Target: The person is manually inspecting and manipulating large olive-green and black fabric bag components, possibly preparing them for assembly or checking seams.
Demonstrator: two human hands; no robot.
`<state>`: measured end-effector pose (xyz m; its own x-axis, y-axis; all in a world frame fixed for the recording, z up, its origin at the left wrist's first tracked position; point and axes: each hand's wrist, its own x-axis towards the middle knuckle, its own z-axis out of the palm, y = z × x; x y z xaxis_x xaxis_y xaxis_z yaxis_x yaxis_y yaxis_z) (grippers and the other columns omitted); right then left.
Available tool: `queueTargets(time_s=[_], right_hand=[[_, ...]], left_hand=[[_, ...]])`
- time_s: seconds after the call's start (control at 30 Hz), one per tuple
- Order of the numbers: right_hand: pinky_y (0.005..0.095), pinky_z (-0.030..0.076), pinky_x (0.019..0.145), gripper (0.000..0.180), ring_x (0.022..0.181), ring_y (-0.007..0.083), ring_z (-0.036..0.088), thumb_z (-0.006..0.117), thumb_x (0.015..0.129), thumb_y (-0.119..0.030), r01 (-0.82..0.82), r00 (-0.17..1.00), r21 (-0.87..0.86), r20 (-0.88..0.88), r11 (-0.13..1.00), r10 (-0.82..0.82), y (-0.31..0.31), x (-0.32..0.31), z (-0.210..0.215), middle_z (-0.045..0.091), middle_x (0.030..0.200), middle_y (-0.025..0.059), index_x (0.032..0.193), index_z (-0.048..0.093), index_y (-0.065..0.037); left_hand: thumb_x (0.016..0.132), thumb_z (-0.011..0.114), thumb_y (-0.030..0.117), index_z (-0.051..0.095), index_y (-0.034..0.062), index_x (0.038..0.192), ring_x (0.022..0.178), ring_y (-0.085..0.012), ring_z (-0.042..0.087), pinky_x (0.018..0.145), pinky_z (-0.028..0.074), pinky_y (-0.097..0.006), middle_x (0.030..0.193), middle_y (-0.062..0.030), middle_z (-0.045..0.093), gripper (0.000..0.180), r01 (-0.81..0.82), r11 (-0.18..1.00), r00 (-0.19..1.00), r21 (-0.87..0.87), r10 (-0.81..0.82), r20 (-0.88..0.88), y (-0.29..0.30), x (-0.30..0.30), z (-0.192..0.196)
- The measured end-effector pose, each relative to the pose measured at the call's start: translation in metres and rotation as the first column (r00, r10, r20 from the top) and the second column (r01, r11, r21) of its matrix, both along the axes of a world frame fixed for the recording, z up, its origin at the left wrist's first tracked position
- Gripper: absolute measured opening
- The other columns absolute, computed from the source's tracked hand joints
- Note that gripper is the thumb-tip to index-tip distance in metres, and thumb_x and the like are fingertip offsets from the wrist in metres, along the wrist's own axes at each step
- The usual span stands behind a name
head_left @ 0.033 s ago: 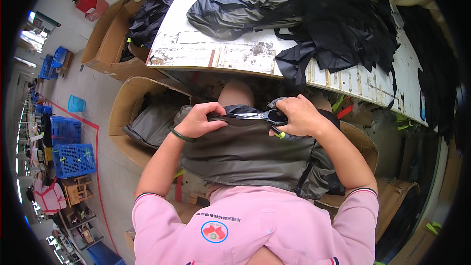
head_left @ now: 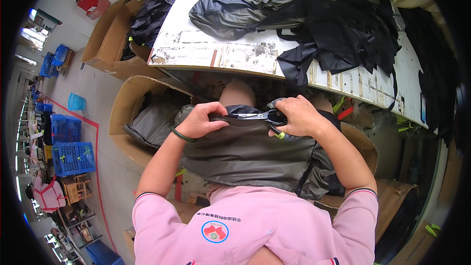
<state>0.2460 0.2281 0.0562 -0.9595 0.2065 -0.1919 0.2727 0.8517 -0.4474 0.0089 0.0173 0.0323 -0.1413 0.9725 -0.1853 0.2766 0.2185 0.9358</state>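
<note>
A dark grey garment-like piece of fabric [head_left: 245, 149] lies across my lap, its upper edge lifted between both hands. My left hand [head_left: 200, 121] pinches that edge, thumb below and fingers above. In my right hand [head_left: 300, 117] is a pair of scissors [head_left: 254, 116] with black handles, its fingers curled around the loops. The metal blades point left along the fabric edge, toward my left fingertips, and look nearly closed. Some grey fabric is also bunched at my right hand, beside a small yellow-green tab [head_left: 279, 135]. The blade tips are partly hidden near the left hand.
Ahead stands a worn white table [head_left: 196, 51] with black and grey fabric pieces [head_left: 338, 24] heaped on it. An open cardboard box [head_left: 122, 118] holding grey fabric sits at left. Farther left are blue crates [head_left: 73, 159], a blue bin [head_left: 76, 102] and a person in pink [head_left: 49, 194].
</note>
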Motion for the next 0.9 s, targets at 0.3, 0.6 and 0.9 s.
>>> queueTargets(time_s=[0.3,0.6,0.9], right_hand=[[0.0390,0.042,0.080,0.060,0.091,0.0308,0.063,0.080,0.067,-0.057,-0.024,0.996,-0.069,0.082,0.997,0.029,-0.011,-0.021,0.009,0.066,0.088,0.0128,0.093,0.063,-0.006],[0.0406,0.043,0.079,0.061,0.093,0.0310,0.064,0.079,0.067,-0.060,-0.030,0.998,-0.032,0.052,0.999,0.032,-0.009,-0.017,0.004,0.067,0.087,0.0118,0.089,0.062,-0.006],[0.0426,0.046,0.071,0.055,0.079,0.0354,0.063,0.082,0.066,-0.051,-0.022,1.000,-0.075,0.007,0.997,0.023,-0.012,-0.017,0.000,0.065,0.077,0.0146,0.085,0.063,-0.004]], left_hand=[[0.076,0.077,-0.001,0.050,0.0052,0.101,0.084,-0.0087,0.057,0.079,0.048,-0.024,0.088,0.0001,0.056,0.038,-0.051,0.989,0.998,0.139,0.045,0.046,-0.009,-0.001,-0.010],[0.076,0.079,-0.002,0.048,0.0057,0.108,0.089,-0.0079,0.057,0.082,0.046,-0.023,0.094,0.0003,0.054,0.045,-0.037,0.994,0.999,0.105,0.038,-0.004,-0.009,0.001,-0.008],[0.075,0.078,-0.002,0.050,0.0053,0.110,0.088,-0.0079,0.059,0.081,0.047,-0.023,0.091,-0.0004,0.058,0.046,-0.050,0.993,0.998,0.108,0.053,-0.030,-0.010,0.003,-0.006]])
